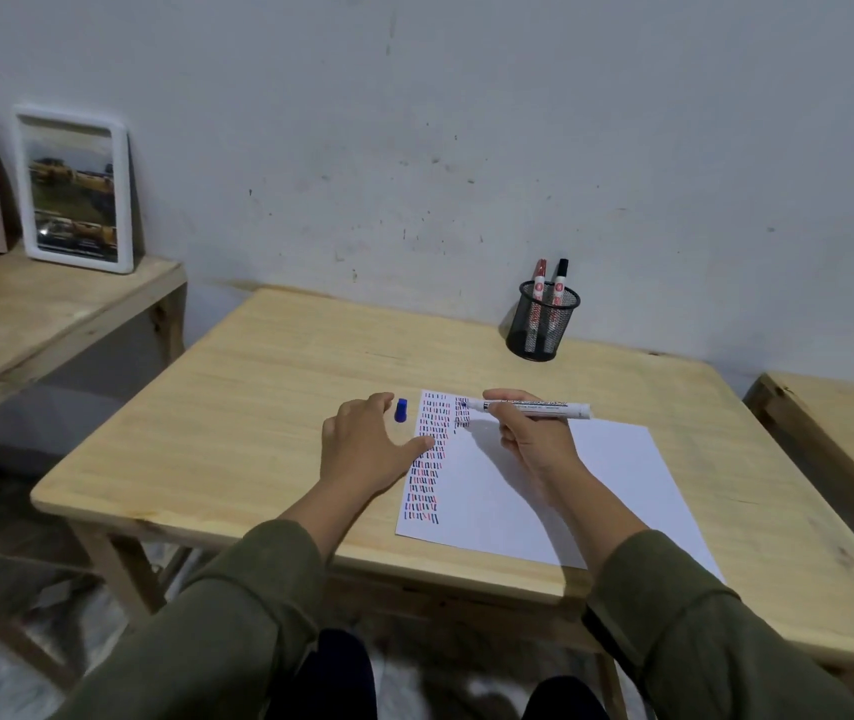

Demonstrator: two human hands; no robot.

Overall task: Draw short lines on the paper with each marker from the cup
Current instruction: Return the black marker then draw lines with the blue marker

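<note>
The blue marker [529,409] lay nearly level in your right hand [531,433], just right of the frame's centre, its tip at the second column of dashes near the top left corner of the paper [544,491]. Your fingers were closed around its barrel, wrist raised off the sheet. Your left hand [362,449] rested open and flat, gripping nothing, thumb on the paper's left edge to pin it to the table [269,387]; the blue cap [401,410] lay just beside its fingertips. You appeared to be mid-way through the blue strokes, the first column already filled in mixed colours. Next, I judge, you would need to finish this batch, recap the marker, and trade it at the mesh cup [543,324] in the upper right, where the red marker [538,288] and black marker [560,285] stood.
</note>
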